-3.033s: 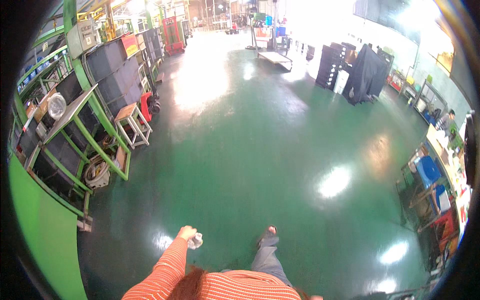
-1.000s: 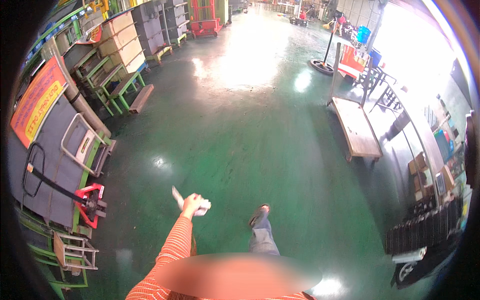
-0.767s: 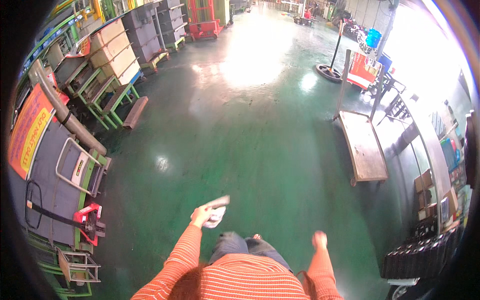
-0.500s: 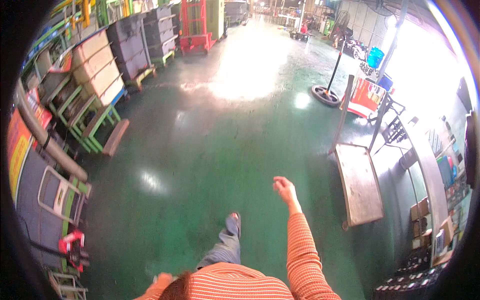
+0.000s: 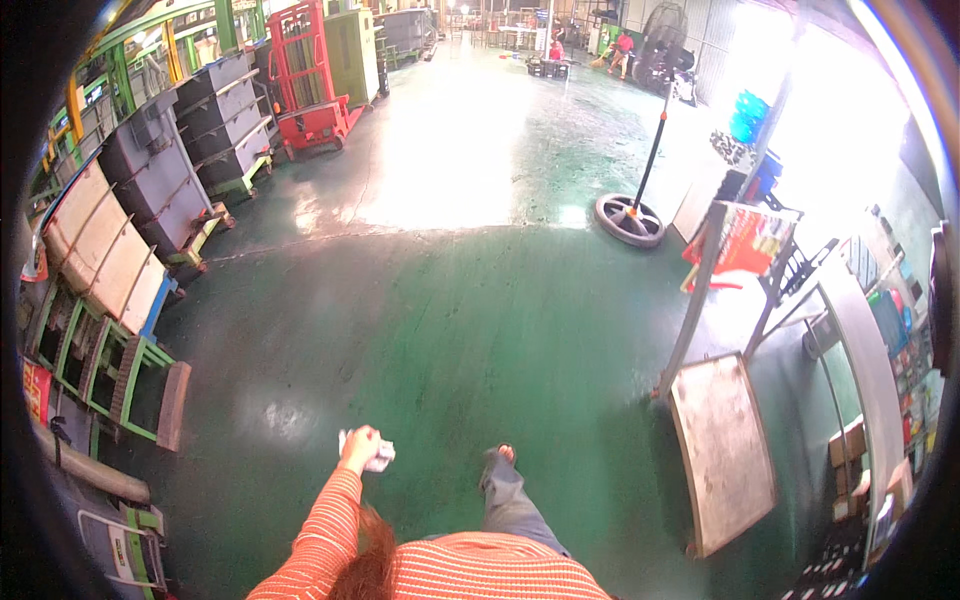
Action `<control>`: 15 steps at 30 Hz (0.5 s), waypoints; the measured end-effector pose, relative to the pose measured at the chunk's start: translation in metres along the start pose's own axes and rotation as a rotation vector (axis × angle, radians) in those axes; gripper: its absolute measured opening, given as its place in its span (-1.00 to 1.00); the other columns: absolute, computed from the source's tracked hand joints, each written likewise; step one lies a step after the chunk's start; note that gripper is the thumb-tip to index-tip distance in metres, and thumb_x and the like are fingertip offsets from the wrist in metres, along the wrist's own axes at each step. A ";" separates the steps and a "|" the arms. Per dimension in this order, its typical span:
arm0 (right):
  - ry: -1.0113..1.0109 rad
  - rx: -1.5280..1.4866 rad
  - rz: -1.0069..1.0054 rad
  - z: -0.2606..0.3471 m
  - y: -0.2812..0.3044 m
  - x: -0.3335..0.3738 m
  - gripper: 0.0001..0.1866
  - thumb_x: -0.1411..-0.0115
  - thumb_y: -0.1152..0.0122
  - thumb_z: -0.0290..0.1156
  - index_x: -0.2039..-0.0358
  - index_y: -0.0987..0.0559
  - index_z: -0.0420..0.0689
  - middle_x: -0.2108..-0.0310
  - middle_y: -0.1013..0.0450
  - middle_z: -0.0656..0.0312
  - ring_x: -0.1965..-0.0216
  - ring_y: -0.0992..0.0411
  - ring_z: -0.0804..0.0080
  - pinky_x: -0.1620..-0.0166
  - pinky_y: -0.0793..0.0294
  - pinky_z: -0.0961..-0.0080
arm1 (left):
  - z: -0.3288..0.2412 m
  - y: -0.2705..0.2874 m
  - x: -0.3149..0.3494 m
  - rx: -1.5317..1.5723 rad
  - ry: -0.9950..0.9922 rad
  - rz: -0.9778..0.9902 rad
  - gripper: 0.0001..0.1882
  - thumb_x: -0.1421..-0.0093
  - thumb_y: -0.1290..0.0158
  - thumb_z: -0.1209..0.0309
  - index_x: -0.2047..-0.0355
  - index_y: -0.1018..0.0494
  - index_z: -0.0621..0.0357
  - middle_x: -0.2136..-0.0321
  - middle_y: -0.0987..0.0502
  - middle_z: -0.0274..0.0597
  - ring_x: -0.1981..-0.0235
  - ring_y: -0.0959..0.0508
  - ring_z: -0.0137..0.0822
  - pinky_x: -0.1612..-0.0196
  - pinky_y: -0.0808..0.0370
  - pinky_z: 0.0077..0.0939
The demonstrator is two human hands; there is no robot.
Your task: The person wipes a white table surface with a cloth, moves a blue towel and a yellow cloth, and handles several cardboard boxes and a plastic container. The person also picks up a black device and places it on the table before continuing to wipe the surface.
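Note:
Out in front of my body, low and left of the middle, my left hand [image 5: 360, 445] is closed around a crumpled white wad [image 5: 382, 458]. Its ends stick out on both sides of the fist; whether it is cloth or paper I cannot make out. My left arm, in an orange striped sleeve [image 5: 325, 515], reaches forward over the green floor [image 5: 440, 350]. The right hand does not show in the picture. One of my feet [image 5: 505, 453] is stretched forward in grey trousers.
At right stands a flat platform trolley [image 5: 725, 450] with upright posts; beyond it, a pole on a round wheel-like base [image 5: 630, 220]. Green steps [image 5: 120, 380], stacked grey bins [image 5: 160, 180] and a red lifter [image 5: 310, 100] line the left. People [image 5: 622, 50] are far back.
I have walked forward, so the trolley and steps sit nearer. My left hand has swung forward with the white wad; my right hand has dropped out of view.

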State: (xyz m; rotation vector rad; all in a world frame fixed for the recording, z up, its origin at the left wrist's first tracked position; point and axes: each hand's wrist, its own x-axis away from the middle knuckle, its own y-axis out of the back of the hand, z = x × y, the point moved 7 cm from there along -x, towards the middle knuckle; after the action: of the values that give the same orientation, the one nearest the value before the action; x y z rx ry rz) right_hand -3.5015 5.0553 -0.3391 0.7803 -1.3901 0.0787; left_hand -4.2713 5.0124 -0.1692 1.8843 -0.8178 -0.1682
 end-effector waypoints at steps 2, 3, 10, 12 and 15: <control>0.003 0.035 -0.034 -0.011 0.106 -0.069 -0.79 0.05 -0.13 -0.31 0.38 -0.60 -0.08 0.37 -0.51 0.06 0.28 -0.49 0.16 0.20 -0.46 0.25 | -0.083 0.016 -0.103 0.264 -0.036 -0.049 -0.74 -0.12 0.04 0.20 0.36 -0.52 0.07 0.39 -0.57 -0.06 0.33 -0.57 -0.10 0.23 -0.47 -0.32; 0.045 0.132 -0.027 -0.012 0.180 -0.103 -0.79 0.05 -0.14 -0.30 0.40 -0.60 -0.08 0.39 -0.50 0.06 0.30 -0.49 0.15 0.22 -0.46 0.24 | -0.123 0.037 -0.127 0.225 -0.067 -0.098 -0.75 -0.11 0.02 0.22 0.33 -0.52 0.08 0.42 -0.57 -0.05 0.32 -0.57 -0.12 0.25 -0.46 -0.31; 0.492 -1.118 -0.729 0.157 0.940 -0.245 -0.71 -0.15 -0.05 -0.37 0.11 -0.52 -0.13 0.29 -0.51 0.23 0.33 -0.46 0.54 0.25 -0.48 0.59 | -0.244 0.095 -0.334 0.404 -0.084 -0.190 -0.81 -0.11 -0.01 0.32 0.36 -0.53 0.13 0.45 -0.58 -0.08 0.41 -0.59 -0.24 0.33 -0.49 -0.40; 0.758 -0.977 -0.849 0.218 1.094 -0.248 -0.71 -0.16 -0.05 -0.38 0.10 -0.50 -0.15 0.29 -0.51 0.22 0.29 -0.46 0.51 0.18 -0.46 0.56 | -0.276 0.106 -0.403 0.308 0.007 -0.239 -0.84 -0.10 -0.03 0.37 0.41 -0.53 0.17 0.51 -0.57 -0.09 0.44 -0.59 -0.28 0.35 -0.49 -0.42; 0.950 -0.828 -0.855 0.277 1.236 -0.296 -0.74 -0.16 -0.05 -0.40 0.14 -0.51 -0.12 0.37 -0.51 0.23 0.37 -0.44 0.52 0.21 -0.44 0.53 | -0.325 0.115 -0.533 0.182 0.048 -0.263 -0.82 -0.09 -0.03 0.33 0.47 -0.53 0.18 0.56 -0.56 -0.11 0.49 -0.57 -0.26 0.36 -0.48 -0.39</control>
State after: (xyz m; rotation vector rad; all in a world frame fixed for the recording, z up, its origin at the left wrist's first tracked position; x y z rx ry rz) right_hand -4.4017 5.9526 -0.0605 0.4479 -0.0587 -0.6748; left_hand -4.5799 5.5541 -0.0492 2.1572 -0.5652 -0.2160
